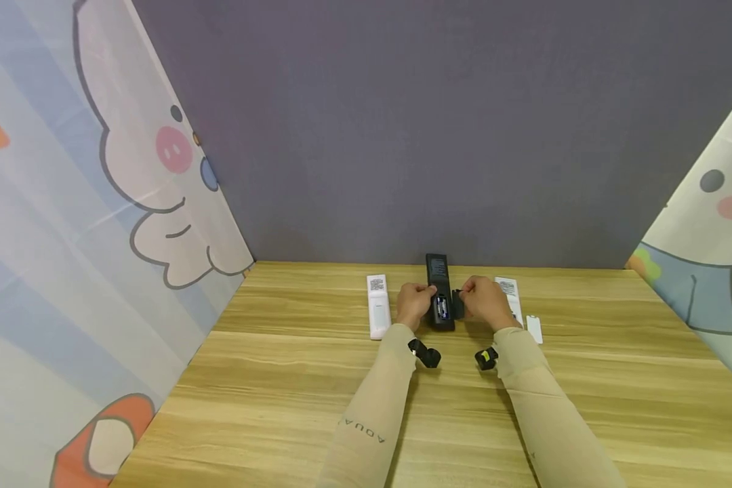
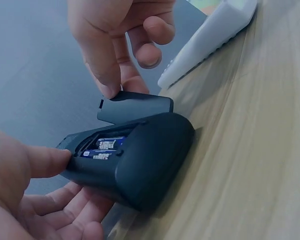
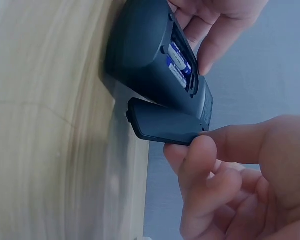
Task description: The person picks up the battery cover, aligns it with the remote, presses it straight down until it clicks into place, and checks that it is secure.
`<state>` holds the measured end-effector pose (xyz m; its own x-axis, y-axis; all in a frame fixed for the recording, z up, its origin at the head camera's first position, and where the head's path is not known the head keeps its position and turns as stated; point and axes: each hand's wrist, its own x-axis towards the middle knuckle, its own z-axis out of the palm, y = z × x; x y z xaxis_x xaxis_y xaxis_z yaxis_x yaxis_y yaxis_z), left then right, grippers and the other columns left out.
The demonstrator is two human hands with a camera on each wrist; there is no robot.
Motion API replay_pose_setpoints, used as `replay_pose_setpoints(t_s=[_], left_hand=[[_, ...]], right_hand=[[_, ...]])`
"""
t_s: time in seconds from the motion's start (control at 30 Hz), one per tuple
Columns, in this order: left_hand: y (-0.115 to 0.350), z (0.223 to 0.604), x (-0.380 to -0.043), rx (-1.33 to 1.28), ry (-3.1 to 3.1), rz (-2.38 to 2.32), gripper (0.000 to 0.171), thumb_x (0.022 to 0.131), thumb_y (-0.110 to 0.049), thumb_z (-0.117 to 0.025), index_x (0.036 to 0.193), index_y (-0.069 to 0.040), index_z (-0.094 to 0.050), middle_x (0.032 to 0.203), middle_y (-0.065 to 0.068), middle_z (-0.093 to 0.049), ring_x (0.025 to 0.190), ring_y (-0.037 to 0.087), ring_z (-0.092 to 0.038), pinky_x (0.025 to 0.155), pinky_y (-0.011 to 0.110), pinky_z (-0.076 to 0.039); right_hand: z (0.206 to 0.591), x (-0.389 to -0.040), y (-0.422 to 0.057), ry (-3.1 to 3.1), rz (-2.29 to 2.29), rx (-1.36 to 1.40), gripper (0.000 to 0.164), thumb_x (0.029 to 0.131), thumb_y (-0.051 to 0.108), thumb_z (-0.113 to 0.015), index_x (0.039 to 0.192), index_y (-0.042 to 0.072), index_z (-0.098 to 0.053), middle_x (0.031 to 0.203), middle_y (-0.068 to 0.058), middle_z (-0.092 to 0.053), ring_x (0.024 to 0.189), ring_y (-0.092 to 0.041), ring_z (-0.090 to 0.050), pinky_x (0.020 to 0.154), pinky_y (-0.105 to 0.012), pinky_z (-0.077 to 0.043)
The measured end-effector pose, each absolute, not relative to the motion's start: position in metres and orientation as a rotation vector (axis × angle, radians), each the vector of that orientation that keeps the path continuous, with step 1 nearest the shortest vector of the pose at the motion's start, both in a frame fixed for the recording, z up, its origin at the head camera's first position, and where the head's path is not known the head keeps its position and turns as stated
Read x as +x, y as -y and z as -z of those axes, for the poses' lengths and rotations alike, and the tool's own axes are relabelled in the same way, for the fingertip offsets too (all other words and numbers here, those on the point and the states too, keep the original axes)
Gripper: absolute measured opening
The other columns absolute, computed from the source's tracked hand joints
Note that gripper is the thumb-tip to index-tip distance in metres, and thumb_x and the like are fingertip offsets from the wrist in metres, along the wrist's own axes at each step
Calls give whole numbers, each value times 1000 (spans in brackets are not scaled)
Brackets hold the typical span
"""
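Observation:
A black remote control (image 1: 438,274) lies back side up on the table, its battery compartment uncovered. Two blue-and-white batteries (image 3: 178,62) sit side by side in that compartment. My left hand (image 1: 414,302) grips the remote by its left side, thumb near the compartment's edge and fingers along the flank. Between thumb and fingers my right hand (image 1: 485,299) pinches the black battery cover (image 3: 165,122) by one end. The cover is held beside the remote's right side, off the compartment.
On the left lies a white remote (image 1: 379,308), back side up. Another white remote (image 1: 508,290) is partly hidden behind the right hand, with a loose white cover (image 1: 533,329) beside it. A grey panel (image 1: 415,135) rises at the wooden table's (image 1: 268,407) back edge.

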<state>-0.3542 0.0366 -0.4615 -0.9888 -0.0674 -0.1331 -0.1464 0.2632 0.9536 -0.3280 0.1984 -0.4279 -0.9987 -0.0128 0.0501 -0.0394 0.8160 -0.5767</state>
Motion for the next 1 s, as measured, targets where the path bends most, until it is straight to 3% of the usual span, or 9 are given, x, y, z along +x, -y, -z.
replay_pose_setpoints(t_s=[0.2,0.47,0.77,1.0], left_hand=[[-35,462,-352,-179,-2359,-1935,29,101,-28,-66,119,-7,-74,127,10,-69,120,29,-63,100,48,-53],[-32,461,-352,-135,-2269,-2016,24,100,-26,-67,114,-7,-75,124,9,-69,109,22,-62,94,43,-53],[-28,456,-350,-107,-2239,-2051,25,100,-24,-68,114,-4,-74,112,9,-68,86,17,-53,71,31,-45],[-25,453,-349,-79,-2229,-2057,27,101,-25,-66,117,-5,-73,124,10,-67,107,21,-60,94,42,-52]], right_hand=[[425,-329,-203,2946,-979,49,19,102,15,-56,107,1,-66,73,-14,-72,57,-19,-65,70,-45,-54],[422,-329,-207,2890,-1053,76,16,101,13,-57,103,1,-67,74,-15,-70,59,-28,-68,61,-34,-47],[417,-327,-208,2852,-1195,81,17,103,15,-55,104,2,-65,91,-20,-70,68,-35,-70,54,-32,-48],[410,-324,-210,2823,-1306,89,19,104,17,-54,108,0,-64,97,-24,-69,69,-36,-67,53,-31,-47]])
